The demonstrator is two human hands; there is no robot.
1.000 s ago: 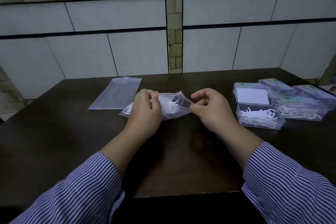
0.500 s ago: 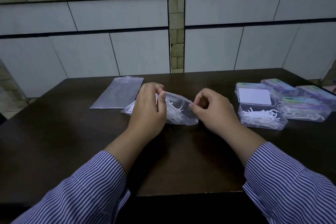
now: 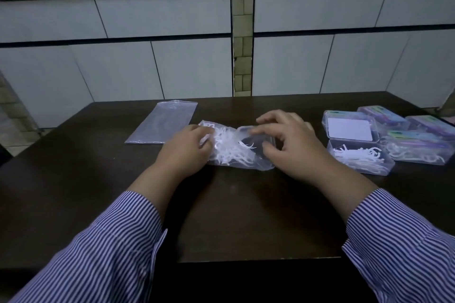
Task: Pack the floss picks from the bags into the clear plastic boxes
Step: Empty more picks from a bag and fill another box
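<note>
Nearest you, both striped sleeves [image 3: 103, 258] reach forward over the dark worktop [image 3: 234, 216].

Your left hand [image 3: 187, 152] lies on the left end of the clear bag [image 3: 236, 152], fingers curled down and gripping the bunched plastic there. The white floss picks [image 3: 229, 149] sit inside the bag, piled just right of that hand's fingertips, with a few tips poking toward the bag's open mouth.

Your right hand [image 3: 288, 145] is at the bag's mouth, fingers spread and bent; the thumb and forefinger look to be pinching the rim of the opening, though the blur makes the exact contact hard to read. The bag rests on the worktop between the two hands.

Just right of your right hand stands an open clear box [image 3: 362, 157], partly filled with picks, and its hinged lid [image 3: 349, 126] with a white card lies flat behind it. Further right of that hand sit three closed boxes [image 3: 418, 149] with coloured labels, packed close together.

Beyond your left hand, an empty flat bag [image 3: 162, 122] lies on the worktop, apart from the one you hold. Past the worktop's far edge rises a tiled wall [image 3: 172, 56].
</note>
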